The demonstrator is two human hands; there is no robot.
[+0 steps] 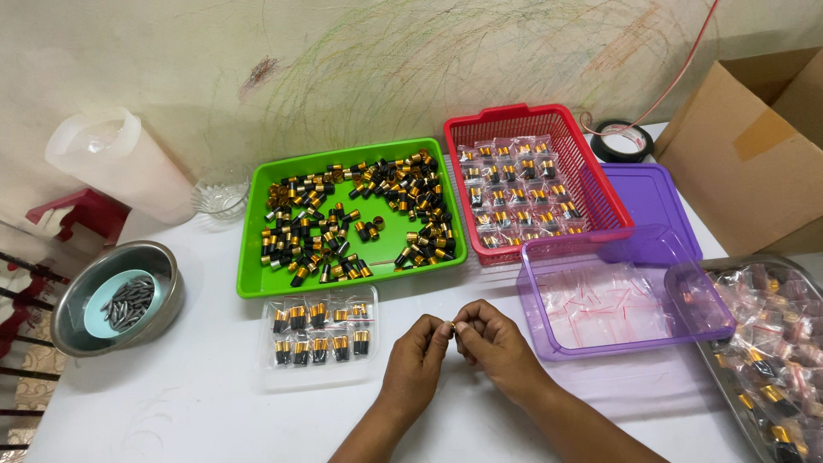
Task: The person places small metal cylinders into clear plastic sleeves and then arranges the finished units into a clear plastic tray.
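- Our left hand pinches a tiny gold-and-black piece at its fingers' tips.
- The piece looks light, stiff and probably slick; we judge its short sides the best hold.
- Our right hand closes its fingers on the same piece, above the tabletop.

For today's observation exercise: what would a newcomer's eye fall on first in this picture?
Probably the bright green tray at centre, heaped with loose black-and-gold caps, and the red basket to its right, lined with small bagged ones. In front, the left hand and right hand meet, pinching one tiny gold piece between the fingertips.
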